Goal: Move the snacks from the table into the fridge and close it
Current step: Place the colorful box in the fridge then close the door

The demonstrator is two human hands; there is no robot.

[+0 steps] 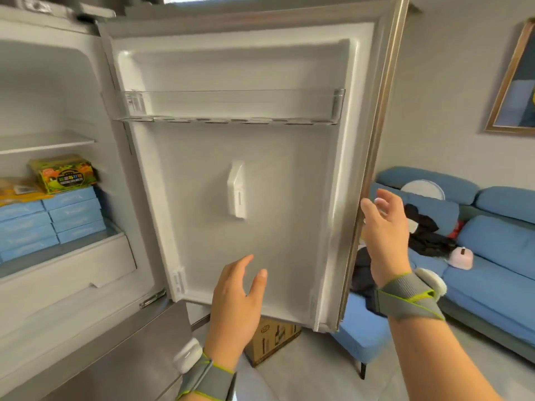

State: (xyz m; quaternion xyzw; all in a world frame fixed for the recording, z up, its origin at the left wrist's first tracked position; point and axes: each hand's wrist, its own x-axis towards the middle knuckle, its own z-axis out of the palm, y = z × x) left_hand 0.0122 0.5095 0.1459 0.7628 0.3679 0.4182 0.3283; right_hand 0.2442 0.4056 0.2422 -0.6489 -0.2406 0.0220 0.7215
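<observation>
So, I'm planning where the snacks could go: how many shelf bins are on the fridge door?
1: a clear bin across the upper half of the open fridge door. No other shows below it; the left hand covers only a small patch.

To my right a pale grey wall (451,82) carries a gold-framed picture (512,82) in blues. Below it stands a blue sofa (492,241) with a heap of dark clothes (428,235), a small pink object (461,259) and a white round disc (422,189) on it. A blue stool (359,334) and a cardboard box (272,340) sit on the grey floor (318,371) in soft, even light.
</observation>
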